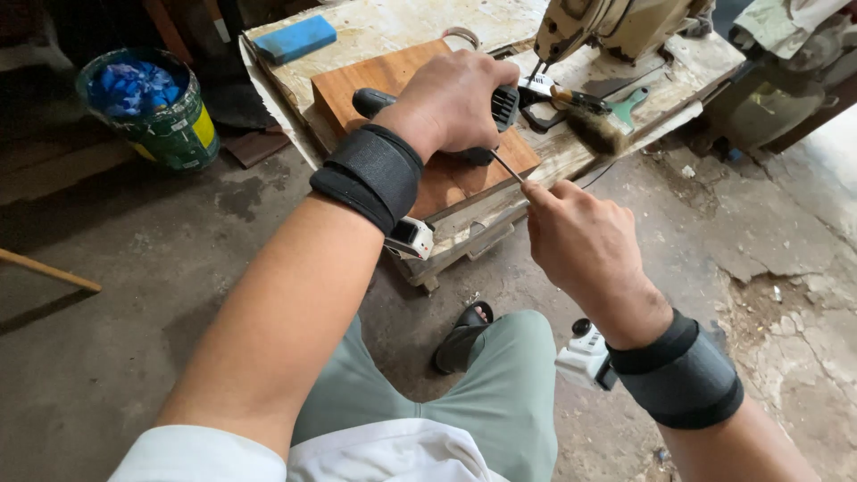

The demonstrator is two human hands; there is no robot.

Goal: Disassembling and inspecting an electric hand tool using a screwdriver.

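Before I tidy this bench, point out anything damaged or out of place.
The worktable top is worn, its pale surface peeling and stained, and the concrete floor beside it is cracked and crumbling. A brush lies loose near the table edge. The left hand grips a screwdriver; the right hand pinches its tip.

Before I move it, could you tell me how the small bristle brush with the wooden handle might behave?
The small bristle brush probably lifts lightly. Its frayed bristles look floppy; the wooden handle stiff. Lying flat on the worn wooden table, it seems unlikely to roll.

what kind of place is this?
Likely a small sewing or repair workshop: an old sewing machine on a worn wooden bench, a brush beside it, and a cracked concrete floor.
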